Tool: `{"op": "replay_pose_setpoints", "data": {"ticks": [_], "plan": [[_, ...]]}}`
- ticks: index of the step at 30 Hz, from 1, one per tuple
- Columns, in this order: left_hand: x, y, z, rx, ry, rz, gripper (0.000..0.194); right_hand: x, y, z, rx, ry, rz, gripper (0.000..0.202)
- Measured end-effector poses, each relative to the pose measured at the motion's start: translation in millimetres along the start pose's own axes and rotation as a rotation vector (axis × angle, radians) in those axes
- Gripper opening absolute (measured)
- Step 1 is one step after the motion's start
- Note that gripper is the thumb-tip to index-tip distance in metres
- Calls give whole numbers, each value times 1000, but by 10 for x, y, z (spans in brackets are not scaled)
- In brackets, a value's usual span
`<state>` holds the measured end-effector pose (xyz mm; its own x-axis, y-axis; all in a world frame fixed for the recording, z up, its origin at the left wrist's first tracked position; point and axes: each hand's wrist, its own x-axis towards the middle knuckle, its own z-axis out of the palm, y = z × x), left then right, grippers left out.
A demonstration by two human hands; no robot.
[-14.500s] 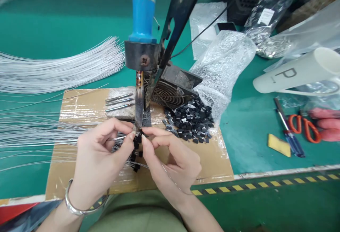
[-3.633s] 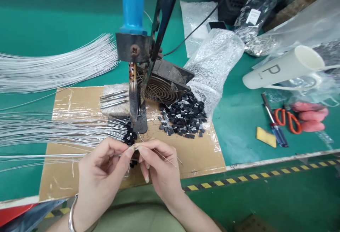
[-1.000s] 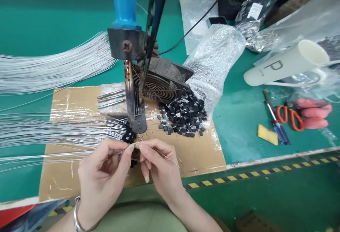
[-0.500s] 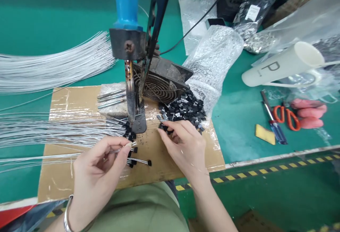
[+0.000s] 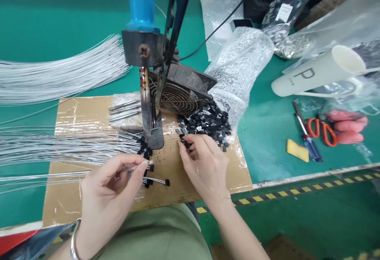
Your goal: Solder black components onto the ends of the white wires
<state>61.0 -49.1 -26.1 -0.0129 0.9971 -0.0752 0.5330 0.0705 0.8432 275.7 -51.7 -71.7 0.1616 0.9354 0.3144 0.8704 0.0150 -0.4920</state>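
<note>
Between thumb and forefinger, my left hand point(image 5: 114, 188) pinches the end of a thin wire, just below the soldering iron's tip. Wires with black connectors point(image 5: 118, 147) lie beside and beyond it on the cardboard point(image 5: 74, 117). My right hand point(image 5: 206, 169) is at the near edge of a pile of small black pieces point(image 5: 208, 121); its thumb and forefinger are closed around a black piece there, partly hidden by the fingers. The blue-handled soldering iron point(image 5: 141, 6) hangs upright in its clamp between the hands.
Behind the pile stands a dark fan point(image 5: 181, 93), with bubble wrap point(image 5: 237, 65) to its right. A bundle of white wires point(image 5: 59, 73) lies at left. On the right are a white cup point(image 5: 317, 73), a screwdriver point(image 5: 310, 145), orange-handled scissors point(image 5: 328, 133) and a yellow sponge point(image 5: 297, 150).
My right hand's fingertips have shifted slightly right and up at the pile and drawn closer together. My left hand has barely moved.
</note>
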Motion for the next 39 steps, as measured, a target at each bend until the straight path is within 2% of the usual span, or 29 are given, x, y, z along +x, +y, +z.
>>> {"op": "replay_pose_setpoints", "data": {"ticks": [3,10,15,25,33,36,39], "plan": [[-4,-14,-3,-15,6,-9,11,-27,3,-26,41,-18,-23,11],[21,-7,-3,-35,2,-13,7,-20,22,16,0,56,47,15],[31,8,-9,-45,-3,-19,7,17,-16,29,-6,-38,14,14],[29,-1,-27,-64,-14,-27,6,32,72,-133,132,-155,41,9],[15,12,-21,-62,-30,-54,10,28,30,-35,-34,-67,-82,20],[8,13,-23,-73,-32,-67,9,10,16,-46,57,-63,-29,21],[19,32,-18,-77,-37,-51,6,-26,-48,-109,342,-55,141,16]]}}
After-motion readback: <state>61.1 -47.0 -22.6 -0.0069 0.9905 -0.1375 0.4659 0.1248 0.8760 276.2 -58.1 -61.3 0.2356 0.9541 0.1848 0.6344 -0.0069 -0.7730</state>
